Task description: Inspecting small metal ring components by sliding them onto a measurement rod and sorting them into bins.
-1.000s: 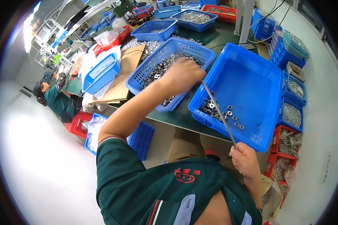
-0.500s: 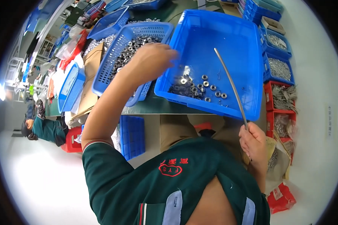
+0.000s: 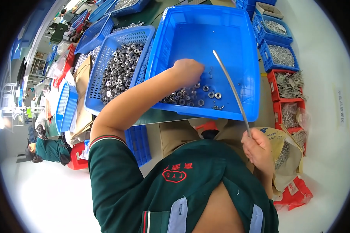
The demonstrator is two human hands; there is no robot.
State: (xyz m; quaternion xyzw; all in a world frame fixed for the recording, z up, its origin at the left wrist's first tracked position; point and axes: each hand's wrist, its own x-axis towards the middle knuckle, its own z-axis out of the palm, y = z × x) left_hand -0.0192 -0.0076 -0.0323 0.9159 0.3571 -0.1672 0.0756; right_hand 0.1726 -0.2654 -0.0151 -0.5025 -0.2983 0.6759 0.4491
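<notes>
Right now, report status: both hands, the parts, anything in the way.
Left hand down among metal rings in blue tub. Right hand shut on thin rod. Nothing between them.

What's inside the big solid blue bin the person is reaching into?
The solid blue bin holds a small cluster of metal ring-shaped parts near its front edge; the rest of its floor is bare. The left hand reaches in and covers whatever lies directly under it.
</notes>
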